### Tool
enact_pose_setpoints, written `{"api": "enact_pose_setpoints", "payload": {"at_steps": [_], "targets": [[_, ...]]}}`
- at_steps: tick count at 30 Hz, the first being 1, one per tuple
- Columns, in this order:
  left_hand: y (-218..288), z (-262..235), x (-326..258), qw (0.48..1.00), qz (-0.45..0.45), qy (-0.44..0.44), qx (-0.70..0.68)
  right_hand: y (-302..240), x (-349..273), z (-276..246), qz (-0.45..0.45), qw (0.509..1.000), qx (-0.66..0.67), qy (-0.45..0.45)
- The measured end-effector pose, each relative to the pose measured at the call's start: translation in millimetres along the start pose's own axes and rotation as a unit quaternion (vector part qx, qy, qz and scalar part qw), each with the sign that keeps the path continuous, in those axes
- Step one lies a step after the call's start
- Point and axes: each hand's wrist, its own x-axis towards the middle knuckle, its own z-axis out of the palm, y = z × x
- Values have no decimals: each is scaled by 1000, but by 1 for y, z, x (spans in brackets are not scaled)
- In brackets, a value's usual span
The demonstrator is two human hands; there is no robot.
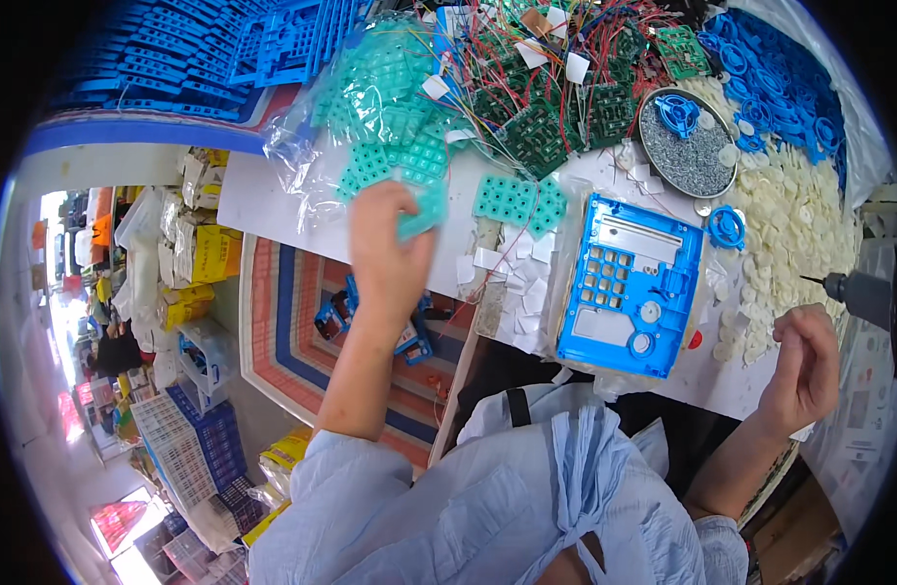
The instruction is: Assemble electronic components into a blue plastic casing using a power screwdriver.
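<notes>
My left hand (385,249) is closed on a teal rubber keypad (425,211), blurred by motion, just in front of a heap of similar keypads (380,107) on clear plastic. A blue plastic casing (630,285) lies inner side up on the table before me, with rows of square key openings. Two more teal keypads (516,202) rest to the left of its far end. Over the table's right side, my right hand (805,372) is raised with its fingers curled in; whatever they may hold is hidden. A dark electric screwdriver (853,292) is just beyond it.
Green circuit boards (536,132) with tangled wires pile up at the back. A round dish of small screws (690,146) holds one blue ring part. Cream discs (780,234) spread along the right. White paper pieces (522,297) lie beside the casing. A striped-lined bin (283,331) stands lower left.
</notes>
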Motion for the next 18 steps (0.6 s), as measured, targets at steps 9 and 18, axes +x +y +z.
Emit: {"api": "enact_pose_setpoints", "payload": {"at_steps": [9, 18], "targets": [[44, -22, -16, 990, 105, 34, -92, -20, 7, 48, -60, 992, 16, -109], [112, 2, -2, 946, 176, -146, -229, -50, 18, 93, -54, 977, 42, -200]]}}
